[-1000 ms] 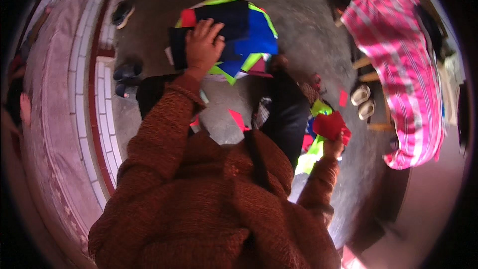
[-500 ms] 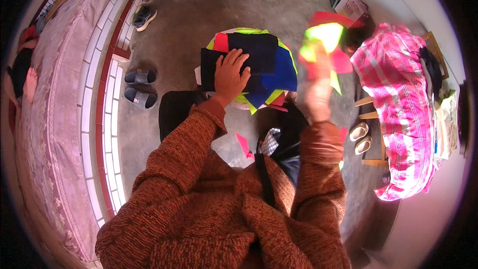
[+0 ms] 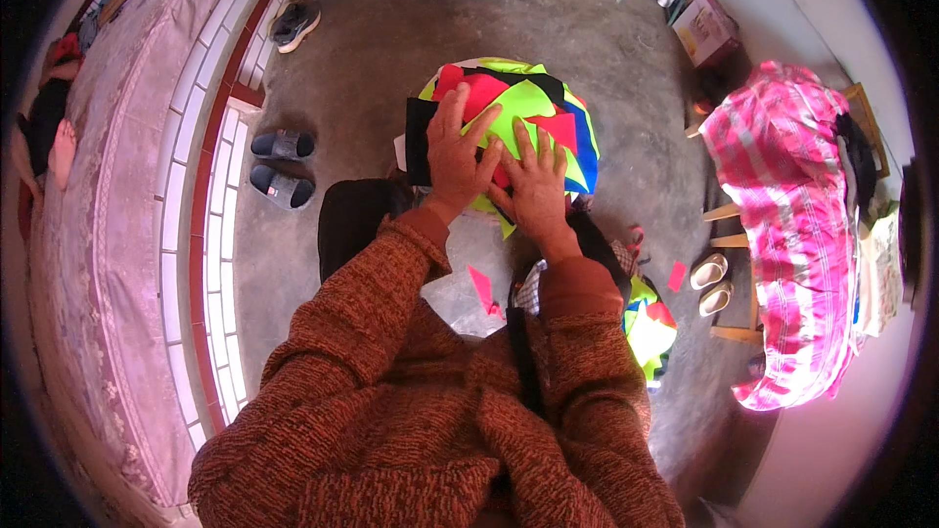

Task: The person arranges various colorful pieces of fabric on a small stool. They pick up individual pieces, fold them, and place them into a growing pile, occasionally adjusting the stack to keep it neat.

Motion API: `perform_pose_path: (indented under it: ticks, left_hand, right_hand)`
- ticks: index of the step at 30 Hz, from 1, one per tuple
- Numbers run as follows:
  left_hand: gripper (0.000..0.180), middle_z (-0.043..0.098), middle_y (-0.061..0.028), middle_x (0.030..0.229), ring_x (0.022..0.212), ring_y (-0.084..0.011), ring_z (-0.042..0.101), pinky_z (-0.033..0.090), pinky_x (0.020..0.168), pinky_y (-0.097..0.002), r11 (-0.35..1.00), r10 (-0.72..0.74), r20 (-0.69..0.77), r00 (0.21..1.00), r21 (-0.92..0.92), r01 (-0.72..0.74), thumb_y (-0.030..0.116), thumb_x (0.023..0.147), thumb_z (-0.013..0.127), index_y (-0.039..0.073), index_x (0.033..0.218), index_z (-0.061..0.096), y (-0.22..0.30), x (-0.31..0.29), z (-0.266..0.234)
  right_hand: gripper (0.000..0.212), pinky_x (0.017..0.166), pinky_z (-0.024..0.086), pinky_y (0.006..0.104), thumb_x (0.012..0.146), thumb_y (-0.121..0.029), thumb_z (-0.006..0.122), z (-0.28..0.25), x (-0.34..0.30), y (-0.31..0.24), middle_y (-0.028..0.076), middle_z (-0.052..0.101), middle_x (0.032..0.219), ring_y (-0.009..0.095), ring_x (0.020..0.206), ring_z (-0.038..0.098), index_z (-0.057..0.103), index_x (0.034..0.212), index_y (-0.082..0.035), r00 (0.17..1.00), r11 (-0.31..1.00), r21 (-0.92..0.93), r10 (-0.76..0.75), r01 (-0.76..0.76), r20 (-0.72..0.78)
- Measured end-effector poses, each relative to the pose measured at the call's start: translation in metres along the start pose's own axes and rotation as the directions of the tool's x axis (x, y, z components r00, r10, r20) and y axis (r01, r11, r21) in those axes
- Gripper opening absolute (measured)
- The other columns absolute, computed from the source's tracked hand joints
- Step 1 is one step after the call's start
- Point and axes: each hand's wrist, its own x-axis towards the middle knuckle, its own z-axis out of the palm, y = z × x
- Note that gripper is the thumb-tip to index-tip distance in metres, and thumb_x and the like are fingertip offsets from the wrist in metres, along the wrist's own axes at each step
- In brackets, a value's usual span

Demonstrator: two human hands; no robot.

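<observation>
In front of me is a round pile of cloth scraps (image 3: 523, 98) in neon yellow, pink, black and blue. It rests on a low support that the cloth mostly hides. My left hand (image 3: 458, 158) lies spread over the pile's left part, across black and pink pieces. Right beside it, my right hand (image 3: 536, 186) presses down with fingers apart on yellow and pink scraps. Neither hand grips anything. A second heap of bright scraps (image 3: 648, 328) sits low by my right forearm, partly hidden by the sleeve.
Small pink scraps (image 3: 480, 288) lie on the concrete floor. Dark slippers (image 3: 282, 186) and a sneaker (image 3: 295, 25) are at left, beside a tiled bed platform. A pink plaid cloth (image 3: 782, 235) drapes over wooden furniture at right, with pale shoes (image 3: 709, 271) near its legs. Another person's foot (image 3: 63, 152) shows far left.
My right hand has moved left from beside the pile and set down its yellow and pink scraps on top. These now cover part of the dark cloth. My left hand stays on the pile.
</observation>
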Motion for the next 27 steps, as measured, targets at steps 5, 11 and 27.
perform_pose_path:
  ticks: [5, 11, 27]
  left_hand:
    - [0.021, 0.055, -0.0090, 0.121, 0.118, -0.0289, 0.045, 0.031, 0.097, -0.0483, 0.995, -0.021, 0.149, 0.989, 0.105, 0.005, 0.021, 0.078, 0.058, 0.013, 0.096, 0.064, -0.015, -0.006, 0.010]
    - [0.026, 0.053, -0.0119, 0.122, 0.117, -0.0314, 0.046, 0.033, 0.096, -0.0452, 0.983, -0.018, 0.175, 0.984, 0.182, -0.014, 0.014, 0.075, 0.055, 0.009, 0.101, 0.057, -0.008, -0.001, 0.015]
    - [0.047, 0.045, -0.0103, 0.134, 0.126, -0.0289, 0.040, 0.032, 0.099, -0.0482, 0.938, -0.014, 0.287, 0.958, 0.336, -0.087, 0.026, 0.082, 0.048, 0.012, 0.127, 0.046, -0.037, -0.005, 0.031]
  right_hand:
    - [0.067, 0.102, 0.020, 0.0590, 0.075, -0.053, 0.061, -0.001, 0.004, 0.003, 0.011, 0.030, 0.145, 0.042, 0.128, 0.029, 0.043, 0.134, -0.026, 1.000, 0.999, 0.033, -0.003, 0.002, 0.025]
    - [0.060, 0.103, 0.022, 0.0569, 0.089, -0.052, 0.046, 0.004, -0.026, 0.078, 0.016, 0.032, 0.142, 0.034, 0.132, 0.031, 0.033, 0.140, -0.024, 0.849, 0.829, 0.185, 0.521, -0.527, 0.086]
    - [0.022, 0.059, 0.044, 0.0208, 0.085, -0.016, 0.057, -0.078, -0.411, 0.128, 0.002, 0.063, 0.084, 0.008, 0.075, 0.058, 0.063, 0.101, -0.003, 0.050, 0.053, 0.692, 0.998, -0.720, -0.025]
